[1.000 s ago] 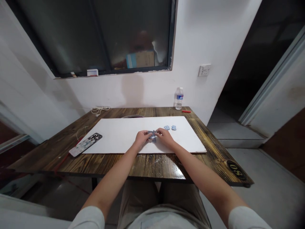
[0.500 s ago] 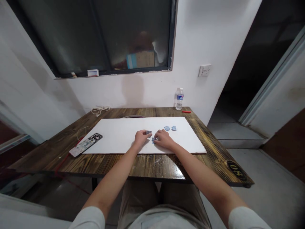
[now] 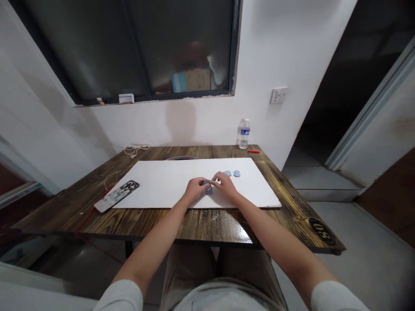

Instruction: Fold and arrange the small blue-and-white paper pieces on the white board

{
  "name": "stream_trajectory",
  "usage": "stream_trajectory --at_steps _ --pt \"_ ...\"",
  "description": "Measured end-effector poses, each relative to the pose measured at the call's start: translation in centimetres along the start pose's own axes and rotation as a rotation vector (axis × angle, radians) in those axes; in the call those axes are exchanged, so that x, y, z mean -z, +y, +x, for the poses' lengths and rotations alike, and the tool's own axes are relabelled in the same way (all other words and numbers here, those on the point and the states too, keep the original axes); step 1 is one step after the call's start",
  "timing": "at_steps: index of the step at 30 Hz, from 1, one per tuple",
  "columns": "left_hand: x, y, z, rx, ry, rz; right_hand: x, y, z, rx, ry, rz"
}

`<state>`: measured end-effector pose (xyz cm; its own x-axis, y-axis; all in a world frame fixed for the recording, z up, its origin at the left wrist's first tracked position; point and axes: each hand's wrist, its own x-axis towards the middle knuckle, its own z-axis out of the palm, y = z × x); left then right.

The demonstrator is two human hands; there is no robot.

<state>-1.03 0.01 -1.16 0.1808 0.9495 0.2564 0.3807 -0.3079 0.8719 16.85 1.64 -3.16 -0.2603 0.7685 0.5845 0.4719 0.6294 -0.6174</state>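
Observation:
My left hand [image 3: 195,188] is closed around a small stack of dark blue patterned cards [image 3: 206,183], held just above the white board [image 3: 168,181]. Against the stack's right edge, my right hand [image 3: 223,185] has thumb and fingers pinched together; whether a single card is between them is too small to tell. Directly below both hands lies a small blue-and-white group of cards [image 3: 209,190] on the board. Farther back on the right are two more small clusters, one cluster [image 3: 228,173] partly behind my right fingers and another cluster [image 3: 236,173] beside it.
A phone [image 3: 117,196] lies across the board's left edge. On the wooden table [image 3: 210,224] stand a water bottle [image 3: 244,134] and a red pen-like item [image 3: 253,151] at the back right. A white cable [image 3: 136,149] is coiled at the back left.
My right hand has lifted off the cards on the board and come up to the stack. My left hand has shifted slightly right, so the two hands now meet.

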Motion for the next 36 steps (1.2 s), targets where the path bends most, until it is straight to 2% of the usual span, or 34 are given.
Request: stream_trajectory --at_steps 6,12,15,19,21,24,29,36 --pt "0.0 -0.3 0.4 0.037 0.04 -0.159 0.2 0.4 0.3 -0.069 0.026 0.034" --pt "0.4 -1.4 0.9 0.07 0.203 -0.156 0.2 0.8 0.6 -0.064 -0.127 0.085" --pt "0.5 -1.7 0.9 0.088 0.227 -0.178 0.1 0.6 0.3 -0.076 -0.201 0.021" --pt "0.5 -1.5 0.9 0.071 0.208 -0.156 -0.2 0.2 -0.4 -0.115 -0.195 -0.18" --pt "0.4 -1.3 0.8 0.073 0.182 -0.138 -0.2 0.1 -0.5 -0.122 -0.156 -0.195" --pt "0.2 -0.8 0.6 0.097 0.113 -0.152 0.0 0.2 -0.5 -0.073 -0.098 -0.119" --pt "0.0 -0.3 0.2 0.117 0.03 -0.21 0.1 0.4 0.0 0.024 -0.086 0.0" --pt "0.0 -0.2 0.3 0.129 0.006 -0.267 0.0 0.8 0.3 -0.009 -0.041 0.077"
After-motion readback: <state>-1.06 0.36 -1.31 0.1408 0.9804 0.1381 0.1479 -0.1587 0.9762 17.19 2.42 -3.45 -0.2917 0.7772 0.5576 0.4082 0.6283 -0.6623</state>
